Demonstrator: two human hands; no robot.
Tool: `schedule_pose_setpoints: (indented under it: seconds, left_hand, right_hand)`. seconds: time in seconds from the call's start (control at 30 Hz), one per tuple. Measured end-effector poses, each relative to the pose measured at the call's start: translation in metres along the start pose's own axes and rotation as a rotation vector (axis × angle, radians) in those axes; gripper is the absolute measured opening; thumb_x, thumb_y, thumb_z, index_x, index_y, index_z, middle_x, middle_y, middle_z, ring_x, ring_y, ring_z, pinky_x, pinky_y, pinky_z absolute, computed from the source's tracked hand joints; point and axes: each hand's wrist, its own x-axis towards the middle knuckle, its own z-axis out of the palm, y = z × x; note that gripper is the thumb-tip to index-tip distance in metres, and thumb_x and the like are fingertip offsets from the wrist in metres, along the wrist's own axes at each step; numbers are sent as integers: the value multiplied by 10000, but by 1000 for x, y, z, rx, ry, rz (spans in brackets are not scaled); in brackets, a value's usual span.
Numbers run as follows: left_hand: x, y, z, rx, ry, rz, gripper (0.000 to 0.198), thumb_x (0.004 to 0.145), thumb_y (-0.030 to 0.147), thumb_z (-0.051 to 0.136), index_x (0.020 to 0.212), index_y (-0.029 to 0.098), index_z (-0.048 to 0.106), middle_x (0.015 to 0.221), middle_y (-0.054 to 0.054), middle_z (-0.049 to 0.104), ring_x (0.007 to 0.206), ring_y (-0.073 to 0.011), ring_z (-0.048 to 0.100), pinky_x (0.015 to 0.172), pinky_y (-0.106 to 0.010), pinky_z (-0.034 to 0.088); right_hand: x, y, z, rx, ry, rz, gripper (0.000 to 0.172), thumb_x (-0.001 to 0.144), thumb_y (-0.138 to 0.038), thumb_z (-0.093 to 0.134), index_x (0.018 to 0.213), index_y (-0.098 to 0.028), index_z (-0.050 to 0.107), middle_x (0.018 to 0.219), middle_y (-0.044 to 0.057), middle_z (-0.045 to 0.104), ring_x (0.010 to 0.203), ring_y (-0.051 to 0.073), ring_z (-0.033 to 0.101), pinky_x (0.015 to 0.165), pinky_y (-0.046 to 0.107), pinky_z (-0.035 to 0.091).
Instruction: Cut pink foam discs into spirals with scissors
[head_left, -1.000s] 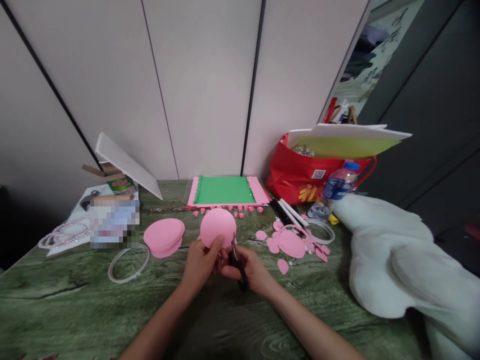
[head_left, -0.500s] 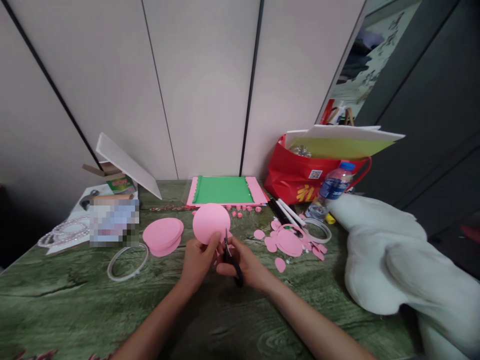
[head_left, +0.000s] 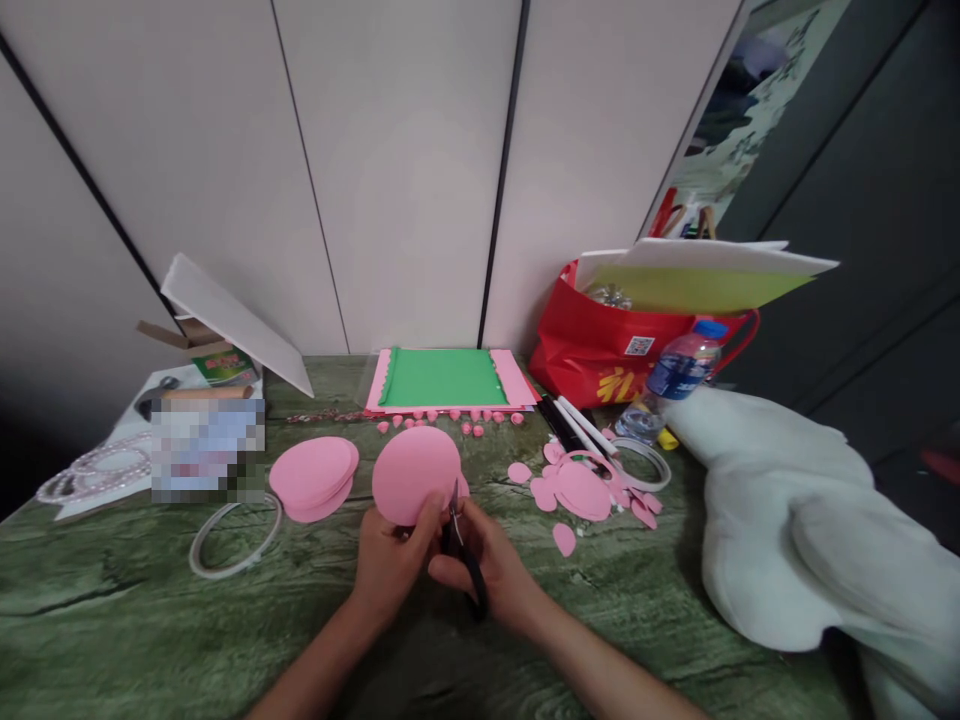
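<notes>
My left hand pinches the lower edge of a round pink paper disc, tilted up to face me. In my right hand is a pair of scissors with black handles; its blades point up at the disc's lower right edge. Whether the blades have cut into the paper cannot be made out. To the left lies a stack of pink paper discs. Small pink paper pieces are scattered right of my hands. A row of tiny pink rolled paper pieces sits behind the disc.
Green and pink sheets lie at the back. A red bag, a water bottle and pens stand or lie right. Tape rolls and a white ring flank my hands. A white stuffed shape fills the right.
Both hands, with the disc and the scissors, sit slightly lower in view. The disc has shifted a little left and down, uncovering more of the row of rolled pieces. The camera view has shifted slightly.
</notes>
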Motion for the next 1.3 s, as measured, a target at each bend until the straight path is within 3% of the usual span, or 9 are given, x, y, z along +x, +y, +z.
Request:
schedule_pose_setpoints:
  seconds: [0.3, 0.57, 1.0, 1.3]
  left_hand:
    - [0, -2, 2, -25, 63, -75, 214, 600, 343, 635, 663, 141, 667, 649, -58, 712, 582, -206, 646, 529, -266, 528]
    - [1, 0, 3, -18, 31, -115, 234, 632, 369, 609, 582, 143, 643, 552, -45, 688, 512, -187, 634, 475, -242, 514]
    - [-4, -3, 3, -11, 36, -77, 213, 635, 357, 606, 621, 148, 643, 590, -42, 699, 557, -189, 653, 522, -248, 535]
    - [-6, -1, 3, -16, 33, -105, 220, 632, 368, 608, 647, 150, 637, 633, -56, 709, 598, -203, 664, 555, -264, 548]
  right_hand:
    - [1, -8, 0, -39, 33, 12, 434, 590, -468, 764, 799, -203, 491, 714, -15, 530, 651, 138, 458, 592, 241, 387]
    - [1, -3, 0, 41, 3, 50, 460, 547, -423, 804, 788, -198, 483, 706, -28, 514, 608, 116, 430, 561, 232, 348]
    - [-3, -1, 3, 44, 41, 7, 440, 568, -399, 799, 796, -192, 484, 634, -57, 466, 548, 92, 386, 522, 213, 327]
    - [-5, 1, 4, 45, 85, 13, 455, 568, -431, 785, 833, -195, 501, 697, -26, 512, 584, 112, 422, 532, 223, 341]
